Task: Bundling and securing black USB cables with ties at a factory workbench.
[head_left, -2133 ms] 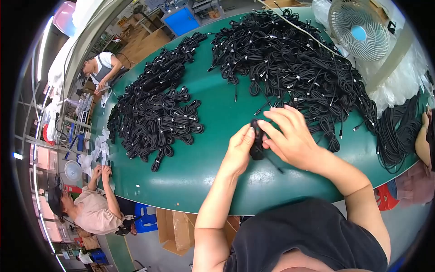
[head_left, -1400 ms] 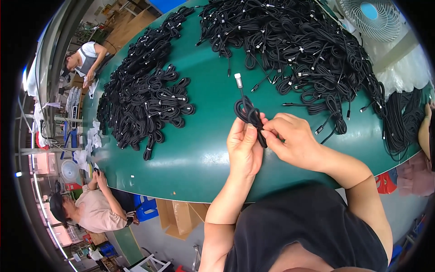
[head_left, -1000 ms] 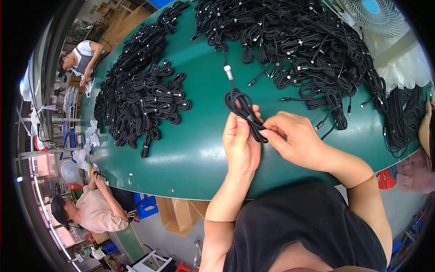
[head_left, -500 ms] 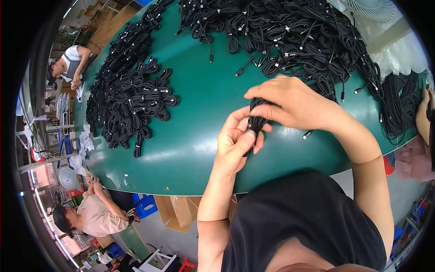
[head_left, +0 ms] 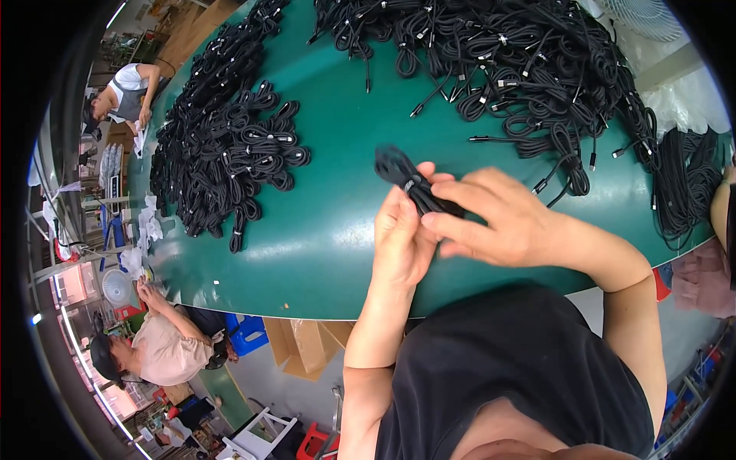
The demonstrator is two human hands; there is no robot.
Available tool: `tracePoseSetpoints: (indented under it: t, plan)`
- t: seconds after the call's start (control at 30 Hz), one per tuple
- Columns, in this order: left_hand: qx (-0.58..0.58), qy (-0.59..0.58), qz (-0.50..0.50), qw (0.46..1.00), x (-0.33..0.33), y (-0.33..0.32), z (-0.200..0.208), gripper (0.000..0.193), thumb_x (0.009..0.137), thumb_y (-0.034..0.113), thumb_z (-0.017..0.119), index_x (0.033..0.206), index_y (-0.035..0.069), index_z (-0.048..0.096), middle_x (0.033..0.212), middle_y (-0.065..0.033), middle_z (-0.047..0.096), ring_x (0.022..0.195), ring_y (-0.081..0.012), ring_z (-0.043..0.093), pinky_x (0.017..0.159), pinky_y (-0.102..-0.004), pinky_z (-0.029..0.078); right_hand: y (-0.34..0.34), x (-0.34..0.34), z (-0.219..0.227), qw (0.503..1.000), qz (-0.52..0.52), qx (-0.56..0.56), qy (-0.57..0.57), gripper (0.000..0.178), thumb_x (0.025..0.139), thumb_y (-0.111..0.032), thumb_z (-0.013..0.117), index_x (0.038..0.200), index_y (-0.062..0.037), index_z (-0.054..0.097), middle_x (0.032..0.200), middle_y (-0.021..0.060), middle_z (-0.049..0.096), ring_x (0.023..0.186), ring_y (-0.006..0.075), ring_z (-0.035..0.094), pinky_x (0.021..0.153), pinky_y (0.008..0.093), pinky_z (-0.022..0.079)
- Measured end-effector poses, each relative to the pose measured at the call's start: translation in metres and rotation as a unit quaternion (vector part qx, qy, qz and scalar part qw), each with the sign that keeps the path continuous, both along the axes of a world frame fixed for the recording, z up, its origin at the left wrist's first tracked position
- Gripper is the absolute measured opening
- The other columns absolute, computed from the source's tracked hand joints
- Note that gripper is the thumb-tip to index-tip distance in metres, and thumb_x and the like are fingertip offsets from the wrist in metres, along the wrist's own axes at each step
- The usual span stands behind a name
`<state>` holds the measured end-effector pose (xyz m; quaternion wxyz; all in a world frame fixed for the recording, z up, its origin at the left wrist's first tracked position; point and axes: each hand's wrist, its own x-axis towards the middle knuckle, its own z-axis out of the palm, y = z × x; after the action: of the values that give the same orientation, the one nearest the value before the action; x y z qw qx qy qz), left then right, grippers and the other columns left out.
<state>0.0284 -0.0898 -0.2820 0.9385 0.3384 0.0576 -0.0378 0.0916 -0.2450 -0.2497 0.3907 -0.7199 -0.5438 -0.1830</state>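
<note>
a black cable bundle (head_left: pixel 393 166) is held over the near side of the counter (head_left: pixel 307 257): left hand (head_left: pixel 401 239) pinching its middle, right hand (head_left: pixel 507 221) half-curled and blurred at its near end, grip impossible to tell. a firm left pinch and light right touch should hold it evenly coiled.

The banded black cable coil (head_left: pixel 414 185) is held slantwise.

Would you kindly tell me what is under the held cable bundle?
Green tabletop shows around the cable bundle; anything beneath it, the left hand and the right hand is covered.
</note>
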Motion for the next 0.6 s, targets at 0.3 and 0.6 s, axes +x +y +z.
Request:
tracePoseSetpoints:
  t: [0.3,0.6]
  plan:
    - [0.062,-0.024,0.01,0.998,-0.006,-0.005,-0.016,0.039,0.085,0.017,0.061,0.117,0.001,0.047,0.102,-0.0103,0.058,0.077,-0.0117,0.055,0.062,-0.0225,0.045,-0.013,-0.012,0.0,0.962,-0.058,-0.098,0.248,0.014,0.073,0.001,0.06,0.086,0.0011,0.054,0.076,0.0111,0.05,0.067,0.0297,0.056,0.054,0.0377,0.046]
    - [0.084,-0.037,0.032,0.995,-0.002,0.003,-0.017,0.04,0.088,0.015,0.055,0.123,0.0,0.043,0.109,-0.0113,0.054,0.096,-0.0171,0.053,0.086,-0.0315,0.042,-0.004,-0.016,-0.002,0.969,-0.164,-0.089,0.162,0.012,0.075,-0.006,0.06,0.081,0.0016,0.053,0.075,0.0123,0.05,0.065,0.0295,0.056,0.051,0.0398,0.048]
